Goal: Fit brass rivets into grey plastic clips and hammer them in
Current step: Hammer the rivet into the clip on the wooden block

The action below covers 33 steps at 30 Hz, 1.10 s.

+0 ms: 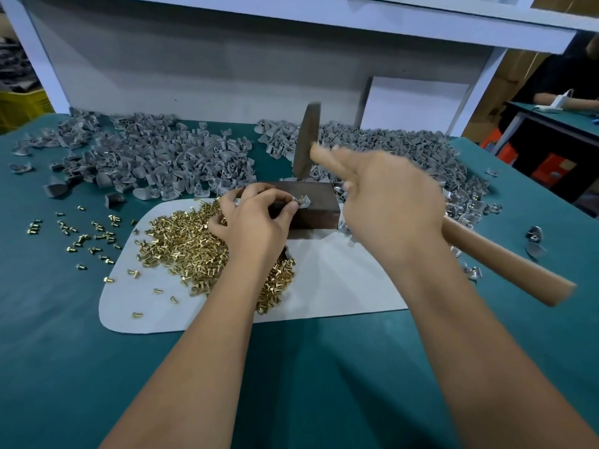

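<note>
The left hand (256, 218) pinched a grey plastic clip (303, 202) between thumb and fingertips, pressing it onto the top of a dark block (316, 205) that sat at the far edge of a white mat (340, 280). A brass rivet (301, 198) stood in the clip, just beyond the fingertips. The right hand (389, 202) was closed around the wooden handle of a hammer (306, 140) (blurred, its index finger stretched along the handle), with the metal head above the block and the handle's end trailing toward the worktop's right edge. The clip lay between the two hands, touching the left and apart from the right. A heap of brass rivets (194, 247) covered the mat's left half under the left wrist, with strays scattered on the green worktop (48, 319) toward its left edge. Piles of grey clips (155, 157) spread along the worktop's far edge, on both sides of the hammer.
</note>
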{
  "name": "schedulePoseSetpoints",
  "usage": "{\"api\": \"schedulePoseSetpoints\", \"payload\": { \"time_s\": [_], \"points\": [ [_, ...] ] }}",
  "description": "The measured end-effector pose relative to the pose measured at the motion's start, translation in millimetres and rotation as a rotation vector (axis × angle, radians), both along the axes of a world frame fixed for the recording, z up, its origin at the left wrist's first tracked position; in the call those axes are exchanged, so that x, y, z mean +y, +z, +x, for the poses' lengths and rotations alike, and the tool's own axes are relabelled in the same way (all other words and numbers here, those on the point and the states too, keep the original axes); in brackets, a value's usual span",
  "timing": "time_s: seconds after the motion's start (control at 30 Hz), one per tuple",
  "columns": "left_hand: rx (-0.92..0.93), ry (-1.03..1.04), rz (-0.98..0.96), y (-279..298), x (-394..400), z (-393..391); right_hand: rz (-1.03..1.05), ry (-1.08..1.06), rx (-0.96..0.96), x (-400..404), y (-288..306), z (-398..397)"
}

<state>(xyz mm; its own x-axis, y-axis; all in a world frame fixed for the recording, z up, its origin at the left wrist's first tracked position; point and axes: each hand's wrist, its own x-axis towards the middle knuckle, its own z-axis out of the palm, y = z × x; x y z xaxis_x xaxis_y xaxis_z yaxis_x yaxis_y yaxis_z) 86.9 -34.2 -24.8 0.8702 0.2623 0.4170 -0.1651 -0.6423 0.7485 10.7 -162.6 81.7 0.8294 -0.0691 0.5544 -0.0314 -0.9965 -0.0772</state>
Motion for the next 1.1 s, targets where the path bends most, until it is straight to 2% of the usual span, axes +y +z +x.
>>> {"api": "schedulePoseSetpoints", "payload": {
  "time_s": [0.1, 0.27, 0.4, 0.53, 0.6, 0.67, 0.83, 0.97, 1.1],
  "points": [
    [-0.007, -0.003, -0.011, 2, 0, 0, -0.015, 0.038, 0.146, 2, -6, -1],
    [0.013, 0.008, -0.007, 0, -1, 0, -0.049, -0.029, -0.078, 2, -2, -3],
    [0.011, 0.003, -0.018, 2, -2, -1, -0.069, 0.018, 0.078, 1, -14, -4],
    [0.019, 0.015, -0.015, 2, -2, -1, -0.009, -0.032, -0.080, 7, -17, -6],
    [0.026, 0.007, -0.010, 2, -1, -2, -0.009, -0.028, -0.069, 7, -22, -7],
    [0.029, 0.006, -0.016, 3, -1, -2, -0.020, -0.020, 0.024, 3, -24, -5],
    [0.012, -0.004, -0.015, 1, 0, -1, 0.025, -0.075, -0.119, 5, -24, -6],
    [-0.002, 0.008, -0.024, 1, 0, -1, -0.072, 0.012, 0.072, 0, -21, -3],
    [0.013, 0.005, -0.005, -1, -1, 2, 0.000, -0.038, -0.094, 3, -14, -1]
  ]
}}
